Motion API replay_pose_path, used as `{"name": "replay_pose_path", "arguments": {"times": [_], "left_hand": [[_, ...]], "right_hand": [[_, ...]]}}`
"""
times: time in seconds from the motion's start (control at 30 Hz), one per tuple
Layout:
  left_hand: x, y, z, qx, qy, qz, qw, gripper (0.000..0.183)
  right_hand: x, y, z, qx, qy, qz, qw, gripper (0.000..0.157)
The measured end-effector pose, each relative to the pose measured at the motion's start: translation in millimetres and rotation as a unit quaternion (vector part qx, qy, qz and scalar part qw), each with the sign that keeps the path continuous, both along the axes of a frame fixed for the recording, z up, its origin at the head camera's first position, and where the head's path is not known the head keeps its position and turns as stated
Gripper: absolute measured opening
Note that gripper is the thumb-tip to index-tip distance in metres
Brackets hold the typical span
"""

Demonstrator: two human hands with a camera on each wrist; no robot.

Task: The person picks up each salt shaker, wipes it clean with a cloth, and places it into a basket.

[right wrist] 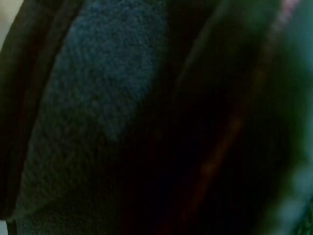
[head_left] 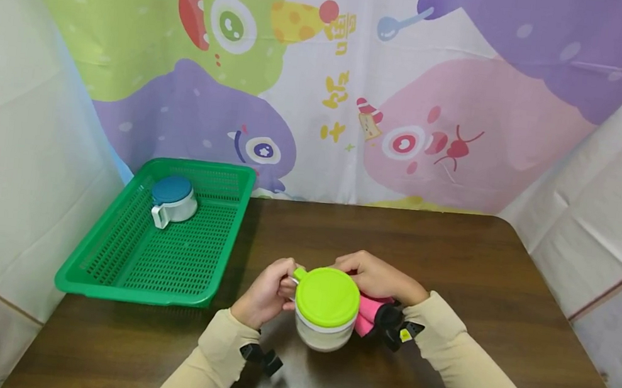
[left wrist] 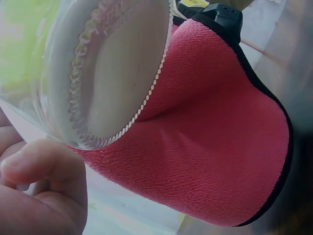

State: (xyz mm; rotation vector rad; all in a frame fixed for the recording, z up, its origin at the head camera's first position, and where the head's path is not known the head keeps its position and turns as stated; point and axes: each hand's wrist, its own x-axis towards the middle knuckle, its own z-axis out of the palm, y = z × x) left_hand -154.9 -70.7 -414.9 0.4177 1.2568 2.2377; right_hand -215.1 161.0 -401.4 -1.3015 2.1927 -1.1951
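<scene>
A clear jar with a lime-green lid [head_left: 328, 297] is held above the table's front half. My left hand [head_left: 269, 291] grips its handle at the left side. In the left wrist view the jar's ridged glass base [left wrist: 122, 73] faces the camera, with the curled fingers below it. My right hand [head_left: 373, 275] is at the jar's far right side, holding a pink cloth [left wrist: 220, 132] with dark edging against it. Its fingertips are hidden behind the lid. Dark, blurred fabric [right wrist: 107, 63] fills the right wrist view.
On the left of the brown wooden table [head_left: 425, 244] stands a green plastic basket [head_left: 180, 297]. Inside it, near the back, sits a clear jar with a blue lid [head_left: 172, 189] and a white handle. A cartoon-print curtain [head_left: 313, 175] hangs behind the table.
</scene>
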Motion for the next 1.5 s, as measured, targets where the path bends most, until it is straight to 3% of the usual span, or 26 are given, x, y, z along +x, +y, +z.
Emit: {"name": "replay_pose_path", "arguments": {"times": [0.17, 0.4, 0.77, 1.13, 1.5], "left_hand": [[-0.2, -1.4, 1.6, 0.006, 0.001, 0.007, 1.0, 0.033], [-0.2, -2.2, 4.9, 0.005, -0.018, 0.02, 0.9996, 0.034], [-1.2, -2.7, 5.4, -0.002, -0.034, 0.043, 0.9985, 0.039], [-2.7, -3.6, 2.5, 0.002, -0.037, 0.058, 0.9976, 0.038], [-2.4, -1.5, 2.9, -0.011, -0.069, 0.096, 0.9929, 0.04]], "right_hand": [[3.6, 2.1, -4.7, -0.02, -0.021, -0.029, 0.999, 0.022], [13.9, 5.8, -10.6, -0.03, -0.054, -0.1, 0.993, 0.021], [22.2, 10.5, -21.5, -0.07, -0.05, -0.165, 0.983, 0.027], [30.8, 13.0, -22.6, -0.1, -0.124, -0.233, 0.959, 0.036], [34.4, 17.3, -24.2, -0.133, -0.143, -0.265, 0.944, 0.038]]}}
